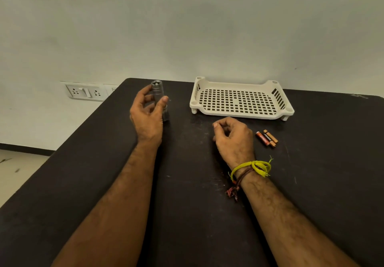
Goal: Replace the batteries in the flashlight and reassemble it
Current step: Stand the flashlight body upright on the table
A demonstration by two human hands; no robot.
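head view: a cream perforated tray sits upper right of centre on the dark bench, two batteries lying side by side below it. left hand grips the silver flashlight upright at upper centre-left, open end up. right hand hangs loosely curled, its fingers holding nothing visible.

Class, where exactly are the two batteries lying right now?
In the head view, the two batteries lie side by side on the black table, just right of the right hand, in front of the white tray.
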